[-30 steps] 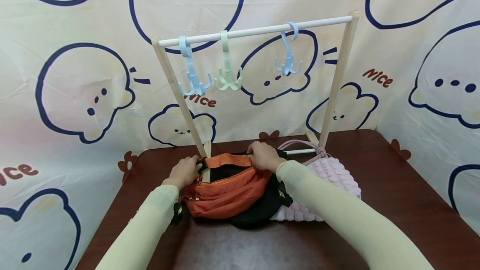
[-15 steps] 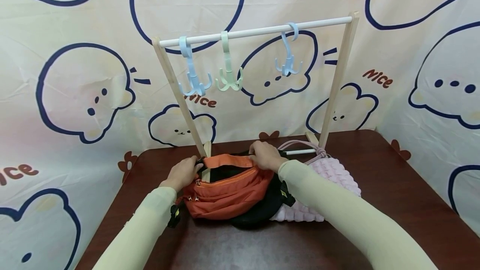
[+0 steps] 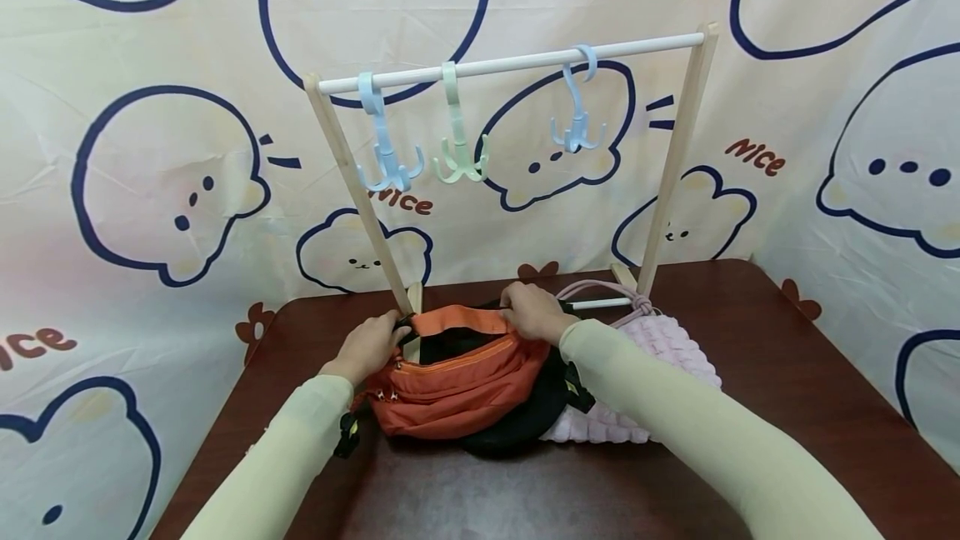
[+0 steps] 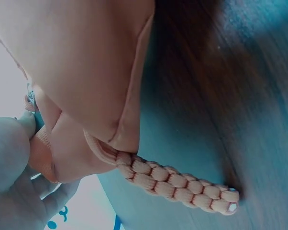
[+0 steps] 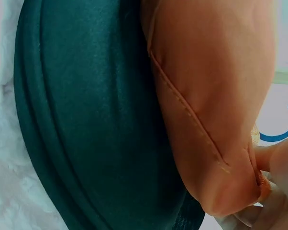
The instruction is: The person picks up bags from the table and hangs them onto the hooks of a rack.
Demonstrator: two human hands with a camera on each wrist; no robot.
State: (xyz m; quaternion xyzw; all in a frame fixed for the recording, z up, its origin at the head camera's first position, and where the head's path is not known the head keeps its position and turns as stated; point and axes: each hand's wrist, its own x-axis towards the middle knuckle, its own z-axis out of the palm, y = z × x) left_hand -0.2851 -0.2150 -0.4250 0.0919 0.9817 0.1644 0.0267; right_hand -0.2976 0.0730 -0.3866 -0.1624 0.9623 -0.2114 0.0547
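Observation:
An orange waist bag [image 3: 450, 390] sits tilted on the table with its top band [image 3: 457, 320] stretched between both hands. My left hand [image 3: 366, 348] pinches the left end of the bag near a black strap fitting. Fingers of my right hand [image 3: 534, 311] grip the top right corner. A braided cord [image 4: 177, 184] dangles from the bag's end in the left wrist view. Behind and right of it lies a black bag [image 5: 96, 120], partly covered by the orange one. A pink puffy bag [image 3: 667, 348] with cord handles lies beneath my right forearm.
Over the table [image 3: 817, 407] stands a wooden rack with a white rail [image 3: 517, 62]. From the rail hang a blue hook hanger [image 3: 386, 148] at left, a green hook hanger [image 3: 459, 140] beside it, and another blue hook hanger [image 3: 577, 111] toward the right. Patterned cloth surrounds the table.
Both hands keep their hold at nearly the same place. The left forearm has shifted slightly left, the bag's top band has tilted a little, and the green hanger has swung slightly right.

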